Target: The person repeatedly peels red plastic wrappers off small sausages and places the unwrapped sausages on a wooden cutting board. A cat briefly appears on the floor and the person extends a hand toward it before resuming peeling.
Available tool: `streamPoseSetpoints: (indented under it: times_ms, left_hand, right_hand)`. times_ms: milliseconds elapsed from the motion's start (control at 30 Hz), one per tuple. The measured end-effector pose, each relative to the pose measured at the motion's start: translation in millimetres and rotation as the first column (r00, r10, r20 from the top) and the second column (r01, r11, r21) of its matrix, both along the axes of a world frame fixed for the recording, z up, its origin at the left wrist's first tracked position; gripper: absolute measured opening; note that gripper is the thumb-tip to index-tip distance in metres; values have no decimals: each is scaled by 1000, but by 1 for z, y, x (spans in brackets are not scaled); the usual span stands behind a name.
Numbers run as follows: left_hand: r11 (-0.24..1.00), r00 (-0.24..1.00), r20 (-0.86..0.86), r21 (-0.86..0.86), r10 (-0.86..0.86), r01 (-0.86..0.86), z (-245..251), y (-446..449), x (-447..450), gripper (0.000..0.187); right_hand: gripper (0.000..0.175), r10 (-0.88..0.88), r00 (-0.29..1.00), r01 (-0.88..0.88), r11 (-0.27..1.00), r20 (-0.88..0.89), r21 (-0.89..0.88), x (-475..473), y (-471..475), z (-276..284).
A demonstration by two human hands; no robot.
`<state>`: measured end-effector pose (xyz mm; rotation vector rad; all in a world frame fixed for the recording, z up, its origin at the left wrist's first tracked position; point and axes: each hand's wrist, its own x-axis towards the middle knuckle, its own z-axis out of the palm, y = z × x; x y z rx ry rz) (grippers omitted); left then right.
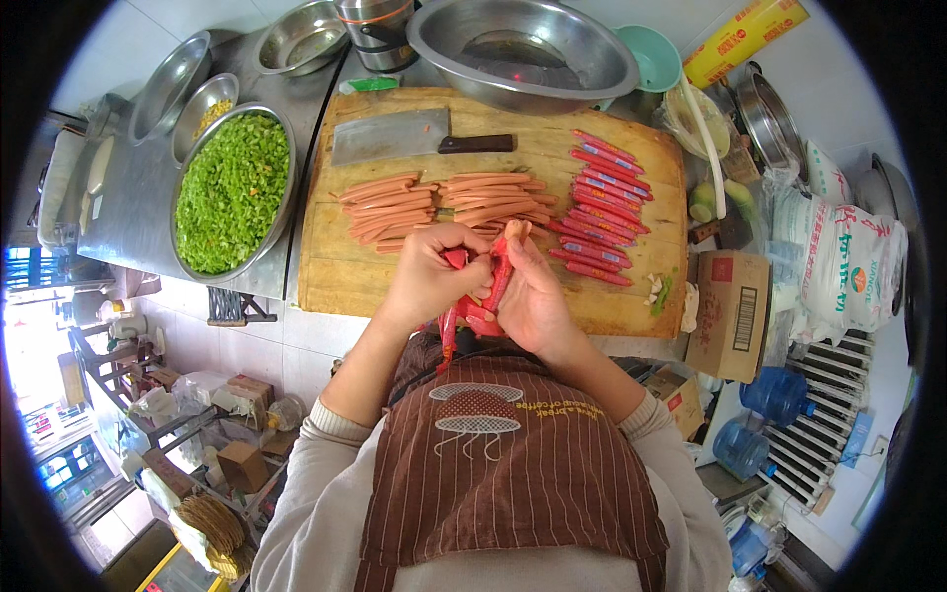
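Note:
My right hand (538,300) grips a sausage in red plastic casing (501,277), whose bare pinkish end sticks out at the top. My left hand (442,277) pinches part of the red casing beside it. More red wrappers (473,320) hang below, at the near edge of the wooden cutting board (355,287). Behind my hands lie two piles of peeled sausages, a left one (390,211) and a right one (496,198). Several wrapped red sausages (603,203) lie on the board's right side. A cleaver (392,137) with a dark handle rests flat at the back.
Left of the board stands a steel bowl of chopped green vegetables (233,194), with a smaller bowl of yellow bits (214,111) behind. A large steel basin (521,55) touches the board's back. A cardboard box (729,314) and white plastic bags (843,266) stand at right.

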<state>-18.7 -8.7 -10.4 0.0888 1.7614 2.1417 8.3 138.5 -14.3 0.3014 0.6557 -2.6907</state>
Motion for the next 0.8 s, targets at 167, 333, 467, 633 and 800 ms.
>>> streamPoseSetpoints:
  times_ms: [167,333,467,633,800]
  left_hand:
    - [931,864,-498,-343,-68,-124,9,-1,2,5]
    - [949,932,-358,-308,-54,-63,-2,-14,13,7]
    - [997,982,-183,-47,46,-55,-30,-44,17,7]
    - [991,976,202,94,77,-98,-52,-90,10,7]
    - [952,991,68,-293,115,-90,-39,-82,-4,14]
  right_hand:
    - [17,-89,994,78,982,62,172,-4,-1,-3]
    - [25,-252,955,238,966,157,104,-26,27,-16]
    - [27,-291,934,305,952,205,-39,-34,59,-20]
    - [27,-441,883,436,897,161,71,-40,70,-20]
    - [21,-310,950,312,931,-44,191,-28,49,-17]
